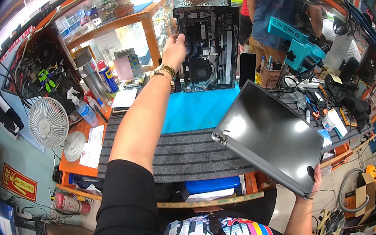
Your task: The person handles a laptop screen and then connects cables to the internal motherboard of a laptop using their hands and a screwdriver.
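My left hand point(174, 49), reaching forward with a gold watch and a bracelet on the wrist, grips the left edge of an opened laptop base point(209, 43). That base stands upright at the far side of the bench, its fan, boards and dark inner parts facing me. A detached laptop screen point(270, 130) is tilted over the right part of the bench, black panel upward, a hinge showing at its left corner. My right hand point(317, 180) holds its lower right corner, the thumb on the panel. Thin wires dangle beside that corner.
Under the base lies a blue mat point(196, 111) on a grey striped cloth point(183, 151). On the left are a white fan point(48, 121), a spray bottle point(83, 107) and cans. A phone point(247, 68), a pen holder point(270, 75) and a teal device point(299, 45) stand right. People are beyond.
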{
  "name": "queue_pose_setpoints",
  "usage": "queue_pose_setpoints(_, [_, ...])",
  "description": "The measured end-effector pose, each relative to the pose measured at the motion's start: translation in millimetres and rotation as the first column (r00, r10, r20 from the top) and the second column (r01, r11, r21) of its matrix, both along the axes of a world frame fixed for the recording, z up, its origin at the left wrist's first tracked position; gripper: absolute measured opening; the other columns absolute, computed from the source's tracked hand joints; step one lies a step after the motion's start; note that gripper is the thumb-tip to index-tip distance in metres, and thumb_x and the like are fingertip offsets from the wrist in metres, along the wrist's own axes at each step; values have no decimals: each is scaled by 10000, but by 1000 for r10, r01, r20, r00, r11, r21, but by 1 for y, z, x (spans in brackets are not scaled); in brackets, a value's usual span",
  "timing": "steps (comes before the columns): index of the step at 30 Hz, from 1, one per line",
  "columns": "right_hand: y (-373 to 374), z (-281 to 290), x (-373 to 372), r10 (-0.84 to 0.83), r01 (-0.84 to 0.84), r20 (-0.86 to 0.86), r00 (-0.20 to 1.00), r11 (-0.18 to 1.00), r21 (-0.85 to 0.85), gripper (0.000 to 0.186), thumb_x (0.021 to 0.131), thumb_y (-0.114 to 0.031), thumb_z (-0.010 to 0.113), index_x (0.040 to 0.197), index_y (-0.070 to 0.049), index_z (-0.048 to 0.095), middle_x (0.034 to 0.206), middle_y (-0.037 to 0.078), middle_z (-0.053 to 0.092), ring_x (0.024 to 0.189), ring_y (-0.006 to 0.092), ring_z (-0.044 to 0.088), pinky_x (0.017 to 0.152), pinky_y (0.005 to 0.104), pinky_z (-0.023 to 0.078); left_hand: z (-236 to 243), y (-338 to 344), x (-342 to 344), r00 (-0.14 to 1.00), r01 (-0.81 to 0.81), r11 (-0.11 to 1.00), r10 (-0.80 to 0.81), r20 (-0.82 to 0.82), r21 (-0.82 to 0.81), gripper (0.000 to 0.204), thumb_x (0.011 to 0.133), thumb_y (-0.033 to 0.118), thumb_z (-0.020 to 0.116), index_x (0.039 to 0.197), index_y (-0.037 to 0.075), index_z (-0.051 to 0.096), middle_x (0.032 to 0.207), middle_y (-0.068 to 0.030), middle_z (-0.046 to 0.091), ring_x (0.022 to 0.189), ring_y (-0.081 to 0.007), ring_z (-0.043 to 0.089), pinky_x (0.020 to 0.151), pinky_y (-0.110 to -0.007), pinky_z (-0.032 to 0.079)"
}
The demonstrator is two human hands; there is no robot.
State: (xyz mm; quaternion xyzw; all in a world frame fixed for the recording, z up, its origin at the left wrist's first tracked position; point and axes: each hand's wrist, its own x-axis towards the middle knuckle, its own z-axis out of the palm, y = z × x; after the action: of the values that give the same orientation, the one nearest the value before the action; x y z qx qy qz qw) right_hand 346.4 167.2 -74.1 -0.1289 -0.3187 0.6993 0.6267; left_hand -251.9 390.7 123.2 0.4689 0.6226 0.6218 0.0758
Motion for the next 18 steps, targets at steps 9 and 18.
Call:
queue_pose_setpoints(9, [27,-14,-3,26,-26,-17,1000,1000,7,519,1162,-411,495,1486,-20,605,1433,165,696,1250,347,710,1084,502,562,8,20,-17,961,128,989,-142,236,75,531,1132,427,567,1386,-27,669,1211,-153,755,1118,-230,674,1005,-355,501])
queue_pose_setpoints(18, [23,-25,9,-1,-1,-21,1000,998,-66,524,1162,-414,487,1483,-17,604,1425,183,696,1246,376,717,1080,527,574,17,-4,15,835,450,878,-478,273,162,501,1042,407,785,1288,-26,733,1188,-64,778,1026,-123,691,901,-311,546])
